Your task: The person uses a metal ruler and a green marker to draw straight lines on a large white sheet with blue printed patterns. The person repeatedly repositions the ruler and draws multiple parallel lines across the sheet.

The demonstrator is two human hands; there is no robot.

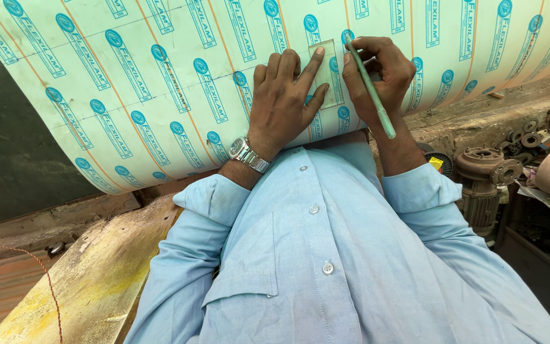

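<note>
Sheet (160, 70) of pale green laminate, printed with repeating blue marks and thin orange lines, fills the upper frame from 9 to 3 o'clock. Its near edge curves down from 9 o'clock toward centre and overhangs the worktop (97, 274).

Left hand (282, 102), wristwatch (247, 154) at the wrist, lies palm down on the sheet at about 12 o'clock of the body. Fingers spread and flat, gripping nothing; the forefinger tip presses on a small clear rectangular piece (328, 73) lying on the sheet.

Right hand (383, 73) sits just at 3 o'clock of that piece. Fingers closed around a slim pale green pencil-like tool (372, 89); its tip meets the sheet at the piece's right edge, its free end angles down toward 5 o'clock.

Both forearms come up from a light blue shirt (326, 255) that fills the lower centre.

Open room: broad clear sheet at 10 to 11 o'clock of the left hand, and more at 1 to 2 o'clock of the right hand. Worn wooden worktop with yellow stains shows at 7 to 8 o'clock, a thin reddish cord (46, 274) across it.

At 3 to 4 o'clock the space is crowded: a rusty motor housing (485, 181) and small metal parts (526, 137) near the right elbow.
</note>
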